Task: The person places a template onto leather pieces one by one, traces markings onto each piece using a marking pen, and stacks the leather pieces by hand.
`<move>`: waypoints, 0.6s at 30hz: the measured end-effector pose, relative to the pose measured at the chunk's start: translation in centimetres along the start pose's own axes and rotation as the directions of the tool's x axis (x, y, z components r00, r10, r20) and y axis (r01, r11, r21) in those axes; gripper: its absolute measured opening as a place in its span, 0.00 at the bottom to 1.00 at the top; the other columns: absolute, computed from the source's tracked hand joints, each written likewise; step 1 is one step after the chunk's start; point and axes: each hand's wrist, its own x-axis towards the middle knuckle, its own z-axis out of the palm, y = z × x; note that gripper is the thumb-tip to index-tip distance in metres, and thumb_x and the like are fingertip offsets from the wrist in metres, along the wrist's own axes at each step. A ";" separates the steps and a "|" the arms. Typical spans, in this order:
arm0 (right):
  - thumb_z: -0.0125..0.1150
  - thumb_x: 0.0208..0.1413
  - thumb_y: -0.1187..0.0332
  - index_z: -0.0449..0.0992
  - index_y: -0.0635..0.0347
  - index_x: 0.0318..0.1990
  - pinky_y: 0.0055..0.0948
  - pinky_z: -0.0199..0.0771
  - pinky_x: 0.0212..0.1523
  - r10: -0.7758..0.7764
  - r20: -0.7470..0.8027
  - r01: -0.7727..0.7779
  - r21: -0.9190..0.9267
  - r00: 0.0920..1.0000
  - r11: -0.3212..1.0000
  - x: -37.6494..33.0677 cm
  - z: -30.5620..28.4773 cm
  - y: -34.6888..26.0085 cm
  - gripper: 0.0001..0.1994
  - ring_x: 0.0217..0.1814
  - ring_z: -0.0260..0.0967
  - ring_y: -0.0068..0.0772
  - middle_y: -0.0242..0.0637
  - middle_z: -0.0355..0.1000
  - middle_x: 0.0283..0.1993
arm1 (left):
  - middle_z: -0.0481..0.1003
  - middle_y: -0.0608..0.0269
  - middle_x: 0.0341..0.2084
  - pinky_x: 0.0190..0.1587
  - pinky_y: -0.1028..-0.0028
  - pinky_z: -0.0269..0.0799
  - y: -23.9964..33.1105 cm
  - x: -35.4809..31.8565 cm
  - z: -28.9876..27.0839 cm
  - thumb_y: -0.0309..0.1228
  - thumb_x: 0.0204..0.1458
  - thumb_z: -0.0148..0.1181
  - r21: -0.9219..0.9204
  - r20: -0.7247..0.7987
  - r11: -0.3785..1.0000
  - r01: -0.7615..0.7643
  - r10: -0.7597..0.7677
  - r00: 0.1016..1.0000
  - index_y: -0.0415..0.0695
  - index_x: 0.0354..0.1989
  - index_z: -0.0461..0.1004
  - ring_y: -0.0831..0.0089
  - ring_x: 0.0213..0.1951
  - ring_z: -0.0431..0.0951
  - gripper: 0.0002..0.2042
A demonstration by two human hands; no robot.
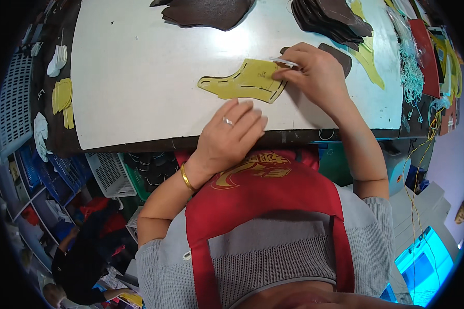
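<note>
A yellow pattern template [250,80] with black slots along its edges lies on the white tabletop. My right hand [317,72] is closed around a slim white pen-like tool [285,62], its thumb at the template's right end. Whether that thumb also pinches the template, I cannot tell. Just below the template, over the table's near edge, is my left hand [233,131], fingers loosely stretched and holding nothing. A dark brown leather piece [340,57] lies partly hidden behind my right hand.
Stacks of dark brown leather pieces sit at the far middle [209,11] and far right [332,23], beside another yellow template [368,64]. Pale turquoise cord [411,72] bunches along the right edge. Yellow pieces [63,97] lie left. Another person [82,257] is at lower left.
</note>
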 end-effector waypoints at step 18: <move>0.63 0.67 0.65 0.81 0.62 0.46 0.19 0.73 0.34 0.220 -0.135 -0.093 0.614 0.966 0.784 2.0 -1.9 0.9 0.10 0.31 0.72 0.17 0.28 0.77 0.33 | 0.78 0.62 0.40 0.48 0.62 0.78 -0.6 2.3 -0.5 0.29 0.45 0.70 -0.038 -0.036 0.999 0.036 -0.037 0.999 0.43 0.44 0.81 0.60 0.43 0.78 0.16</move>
